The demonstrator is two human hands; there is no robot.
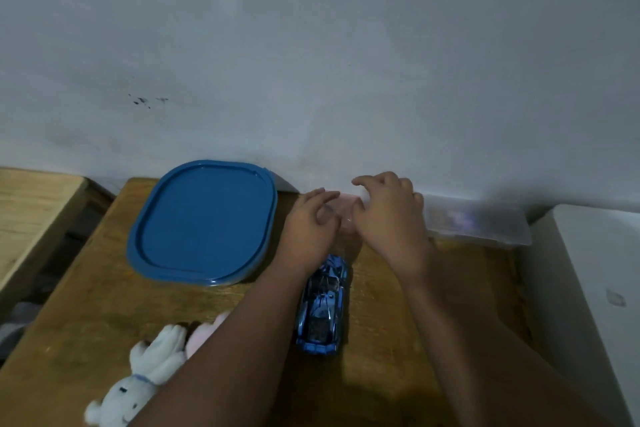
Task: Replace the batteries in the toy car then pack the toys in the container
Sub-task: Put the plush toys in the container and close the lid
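Observation:
A shiny blue toy car lies on the wooden table, pointing away from me, between my forearms. Beyond it, near the wall, my left hand and my right hand meet over a small pale pink thing, mostly hidden by the fingers. Both hands touch it with curled fingers; the grip itself is hidden. A blue container with its lid on stands at the back left. A white plush toy and a pink plush lie at the front left, partly under my left arm.
A clear plastic box sits against the wall at the back right. A white appliance or cabinet borders the table on the right. A lighter wooden surface stands to the left across a gap. The wall rises right behind the table.

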